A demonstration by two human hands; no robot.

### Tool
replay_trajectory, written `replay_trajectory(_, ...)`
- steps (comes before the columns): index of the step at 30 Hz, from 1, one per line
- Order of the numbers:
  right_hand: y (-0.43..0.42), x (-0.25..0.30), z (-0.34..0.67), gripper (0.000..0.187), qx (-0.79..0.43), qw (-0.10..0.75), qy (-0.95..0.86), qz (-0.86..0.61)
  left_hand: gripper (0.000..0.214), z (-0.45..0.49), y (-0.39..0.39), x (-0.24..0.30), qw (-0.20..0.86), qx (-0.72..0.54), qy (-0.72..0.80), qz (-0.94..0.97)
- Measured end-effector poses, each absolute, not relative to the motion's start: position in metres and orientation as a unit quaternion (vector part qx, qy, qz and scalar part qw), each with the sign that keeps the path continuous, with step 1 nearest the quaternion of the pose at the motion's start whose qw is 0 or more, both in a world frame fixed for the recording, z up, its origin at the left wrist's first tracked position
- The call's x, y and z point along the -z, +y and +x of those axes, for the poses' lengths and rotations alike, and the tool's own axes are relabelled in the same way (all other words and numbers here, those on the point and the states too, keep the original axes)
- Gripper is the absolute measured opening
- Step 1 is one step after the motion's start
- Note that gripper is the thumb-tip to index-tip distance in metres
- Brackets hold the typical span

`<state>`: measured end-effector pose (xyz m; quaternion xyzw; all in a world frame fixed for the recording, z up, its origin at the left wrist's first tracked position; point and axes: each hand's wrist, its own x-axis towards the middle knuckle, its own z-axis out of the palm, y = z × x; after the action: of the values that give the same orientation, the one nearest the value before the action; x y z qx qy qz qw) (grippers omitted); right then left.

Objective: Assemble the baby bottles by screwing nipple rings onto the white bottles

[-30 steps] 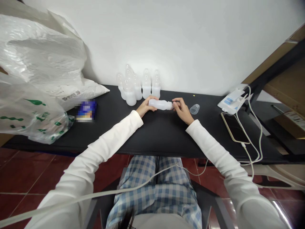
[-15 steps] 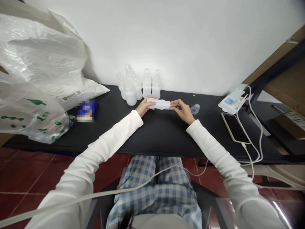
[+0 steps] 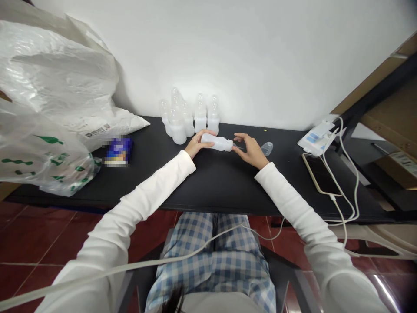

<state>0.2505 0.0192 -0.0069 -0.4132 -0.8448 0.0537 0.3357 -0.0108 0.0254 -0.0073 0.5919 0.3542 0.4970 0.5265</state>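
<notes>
A white feeding bottle (image 3: pixel 219 142) lies on its side above the table, its neck pointing right and tipped slightly down. My left hand (image 3: pixel 197 143) is wrapped round its base end. At the neck, my right hand (image 3: pixel 249 150) has its fingers apart, the thumb beside a thin clear tip that sticks out of the collar. Whether the thumb touches the tip I cannot tell. To the right of that hand, a clear dome cap (image 3: pixel 267 149) rests on the black table (image 3: pixel 221 182). Several similar bottles (image 3: pixel 178 130) with clear caps stand upright against the wall.
Large plastic bags (image 3: pixel 58 78) fill the left end, with a blurred blue packet (image 3: pixel 119 151) in front of them. At right lie a phone (image 3: pixel 321 175), white cables (image 3: pixel 356 187) and a white box (image 3: pixel 316 137). A cable (image 3: pixel 182 257) crosses my lap.
My right fingers have spread from a pinch at the bottle's tip. The bottle's neck end has dipped slightly. My left hand keeps its hold.
</notes>
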Motion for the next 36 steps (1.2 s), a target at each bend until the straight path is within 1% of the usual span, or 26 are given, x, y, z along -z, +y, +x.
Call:
replay_trajectory(2,0.017,0.005,0.249,0.062,-0.047,0.321,-0.853,-0.409,0.05,-0.01,0.025,0.007,0.53,-0.497,0.36,0.585)
replay_trajectory(3,0.015,0.004,0.248,0.063,-0.043,0.309,-0.859,-0.405,0.049,-0.01,0.025,0.007,0.531,-0.496,0.361,0.584)
replay_trajectory(7,0.013,0.002,0.245,0.044,-0.027,0.274,-0.879,-0.388,0.048,-0.008,0.021,0.006,0.532,-0.482,0.355,0.599)
replay_trajectory(10,0.013,0.002,0.247,0.04,-0.026,0.28,-0.882,-0.379,0.053,-0.009,0.019,0.005,0.505,-0.467,0.341,0.64)
replay_trajectory(13,0.015,0.002,0.251,0.04,-0.057,0.297,-0.885,-0.353,0.057,-0.011,0.018,0.004,0.455,-0.456,0.327,0.691)
replay_trajectory(15,0.016,0.0,0.253,0.041,-0.068,0.307,-0.883,-0.347,0.056,-0.011,0.016,0.003,0.405,-0.449,0.322,0.728)
replay_trajectory(20,0.017,-0.002,0.255,0.04,-0.06,0.316,-0.88,-0.351,0.045,-0.007,0.009,0.002,0.255,-0.434,0.302,0.809)
replay_trajectory(25,0.015,-0.006,0.256,0.046,-0.021,0.318,-0.878,-0.356,0.036,-0.007,0.01,0.004,0.175,-0.434,0.256,0.846)
replay_trajectory(28,0.014,-0.009,0.257,0.042,0.01,0.328,-0.866,-0.378,0.034,-0.01,0.013,0.003,0.158,-0.42,0.264,0.854)
replay_trajectory(30,0.015,-0.01,0.259,0.041,0.035,0.343,-0.847,-0.405,0.038,-0.012,0.012,0.003,0.16,-0.426,0.292,0.841)
replay_trajectory(33,0.021,-0.005,0.267,0.041,0.081,0.386,-0.78,-0.485,0.047,-0.013,0.011,0.003,0.173,-0.477,0.356,0.785)
replay_trajectory(35,0.026,0.003,0.274,0.038,0.104,0.396,-0.723,-0.557,0.046,-0.012,0.012,0.005,0.191,-0.523,0.391,0.733)
replay_trajectory(36,0.029,0.007,0.278,0.035,0.107,0.388,-0.698,-0.592,0.043,-0.011,0.013,0.006,0.205,-0.545,0.406,0.705)
